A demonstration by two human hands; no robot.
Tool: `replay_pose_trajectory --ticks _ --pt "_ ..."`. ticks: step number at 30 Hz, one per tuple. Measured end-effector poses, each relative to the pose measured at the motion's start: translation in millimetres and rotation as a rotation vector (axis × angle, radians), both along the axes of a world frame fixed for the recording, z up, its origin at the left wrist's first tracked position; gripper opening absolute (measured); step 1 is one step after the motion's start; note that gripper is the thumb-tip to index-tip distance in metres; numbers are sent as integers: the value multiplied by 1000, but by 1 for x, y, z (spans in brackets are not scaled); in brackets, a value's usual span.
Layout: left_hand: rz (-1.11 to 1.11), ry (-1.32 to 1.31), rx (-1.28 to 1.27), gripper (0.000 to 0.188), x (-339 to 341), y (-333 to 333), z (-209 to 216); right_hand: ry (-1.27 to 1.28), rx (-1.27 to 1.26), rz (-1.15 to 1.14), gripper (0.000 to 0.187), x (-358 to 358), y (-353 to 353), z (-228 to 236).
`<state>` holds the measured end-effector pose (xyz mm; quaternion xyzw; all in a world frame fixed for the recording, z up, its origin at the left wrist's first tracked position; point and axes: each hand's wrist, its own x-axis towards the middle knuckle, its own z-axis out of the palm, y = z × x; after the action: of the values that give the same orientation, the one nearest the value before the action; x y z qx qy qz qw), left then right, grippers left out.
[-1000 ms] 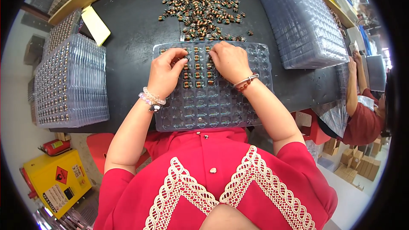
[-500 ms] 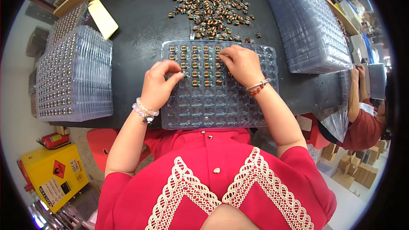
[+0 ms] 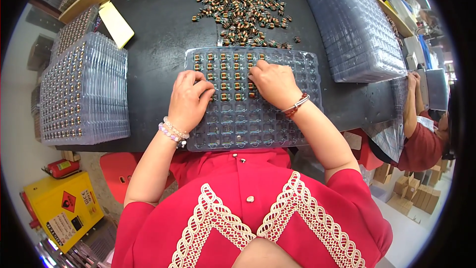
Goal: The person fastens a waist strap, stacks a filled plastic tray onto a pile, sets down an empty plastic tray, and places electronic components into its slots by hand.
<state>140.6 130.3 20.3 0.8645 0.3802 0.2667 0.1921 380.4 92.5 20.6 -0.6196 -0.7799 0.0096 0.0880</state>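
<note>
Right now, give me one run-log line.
tray: partly filled; left hand: over left edge; right hand: over tray, right of centre; coils: loose pile beyond

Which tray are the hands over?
The single tray lying flat between the tall stacks; left hand and right hand are over it, while the other trays are stacked.

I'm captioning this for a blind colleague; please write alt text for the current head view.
A person's left hand and right hand work over a clear plastic tray partly filled with small copper-coloured parts. Beyond lies a loose pile of similar parts on a black table, between tray stacks.
</note>
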Motion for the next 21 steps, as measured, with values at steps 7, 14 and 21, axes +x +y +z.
replay_pose_trajectory --ticks 7,14,21 --pt "-102 -99 13 9 35 -9 -2 328 -37 -12 15 12 5 -5" --pt "-144 -57 -1 10 66 -17 -8 353 -61 -85 13 8 4 -6" --pt "-129 -31 -86 10 76 -20 -10 418 -112 -29 17 23 6 -1"
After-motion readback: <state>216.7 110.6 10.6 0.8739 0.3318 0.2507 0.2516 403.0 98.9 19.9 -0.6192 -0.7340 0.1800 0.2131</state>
